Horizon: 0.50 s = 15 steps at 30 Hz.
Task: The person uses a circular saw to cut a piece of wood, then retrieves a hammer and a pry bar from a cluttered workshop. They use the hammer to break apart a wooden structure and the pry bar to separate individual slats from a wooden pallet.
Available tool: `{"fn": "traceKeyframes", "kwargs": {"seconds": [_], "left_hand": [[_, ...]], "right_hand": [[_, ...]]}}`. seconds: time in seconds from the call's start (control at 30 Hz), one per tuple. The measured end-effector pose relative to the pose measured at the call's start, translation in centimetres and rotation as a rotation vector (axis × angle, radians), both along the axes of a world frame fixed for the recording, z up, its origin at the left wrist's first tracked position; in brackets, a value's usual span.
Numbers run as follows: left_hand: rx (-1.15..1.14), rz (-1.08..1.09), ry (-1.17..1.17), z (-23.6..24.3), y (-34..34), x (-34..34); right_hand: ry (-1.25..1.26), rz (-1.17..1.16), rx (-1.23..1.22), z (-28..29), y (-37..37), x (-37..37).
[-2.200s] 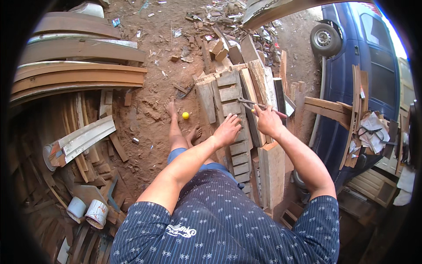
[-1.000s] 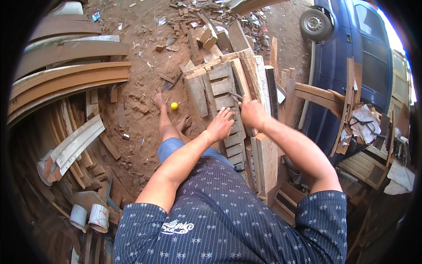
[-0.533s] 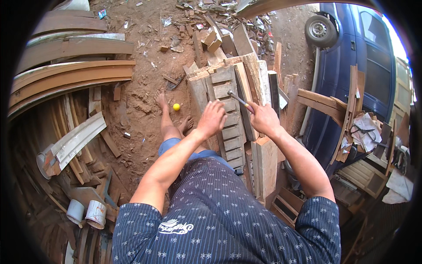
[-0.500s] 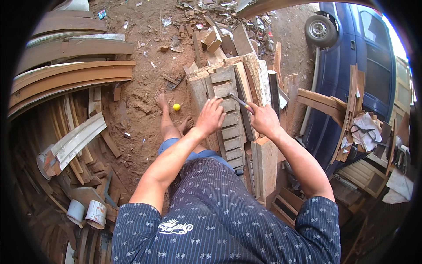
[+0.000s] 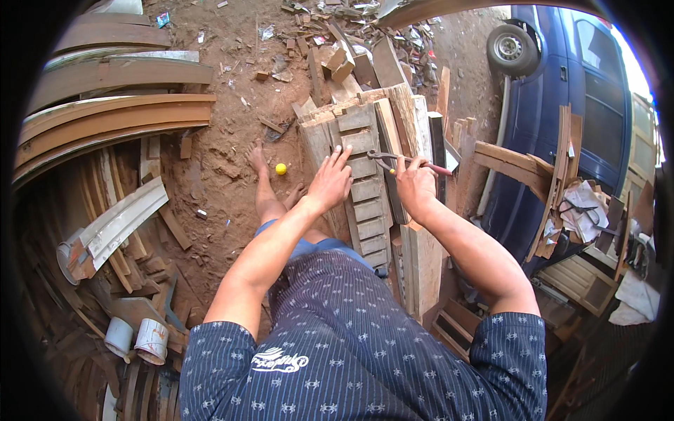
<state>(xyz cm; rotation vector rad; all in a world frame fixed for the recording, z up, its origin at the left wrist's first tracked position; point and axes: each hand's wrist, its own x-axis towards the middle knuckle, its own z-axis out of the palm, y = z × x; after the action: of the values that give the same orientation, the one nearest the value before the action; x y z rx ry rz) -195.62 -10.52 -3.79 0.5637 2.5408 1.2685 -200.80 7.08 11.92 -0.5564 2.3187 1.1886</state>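
My left hand (image 5: 331, 184) lies with fingers stretched out on the edge of a weathered slatted wooden panel (image 5: 368, 210), holding nothing. My right hand (image 5: 416, 185) grips a pair of pincers (image 5: 381, 156) by the handles, one reddish and one with a yellow tip. Their metal head points left and lies at or just above the panel's right side, near an upper slat. Whether the jaws have hold of anything is too small to tell. The panel rests on a stack of rough timber beams (image 5: 425, 266).
A yellow ball (image 5: 281, 169) lies on the dirt beside my bare feet. Curved wooden frames (image 5: 119, 116) and two white pots (image 5: 152, 342) stand at the left. A blue vehicle (image 5: 562, 126) is parked at the right. Wood scraps (image 5: 340, 63) litter the far ground.
The pincers have turned in my right hand, so the handles now stick out to the right. My left hand has shifted slightly left, with its fingers straighter on the panel.
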Motion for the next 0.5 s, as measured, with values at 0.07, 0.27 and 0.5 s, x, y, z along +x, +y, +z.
{"fn": "traceKeyframes", "kwargs": {"seconds": [0.07,0.27,0.5], "left_hand": [[0.021,0.016,-0.001,0.0,0.2,-0.1],[0.011,0.001,0.006,-0.1,0.3,0.0],[0.006,-0.026,-0.039,0.4,0.3,-0.3]], "right_hand": [[-0.055,0.098,0.171,-0.3,-0.3,0.5],[-0.204,0.137,0.27,0.9,-2.3,-0.5],[-0.59,-0.499,-0.193,-0.2,-0.4,-5.5]]}}
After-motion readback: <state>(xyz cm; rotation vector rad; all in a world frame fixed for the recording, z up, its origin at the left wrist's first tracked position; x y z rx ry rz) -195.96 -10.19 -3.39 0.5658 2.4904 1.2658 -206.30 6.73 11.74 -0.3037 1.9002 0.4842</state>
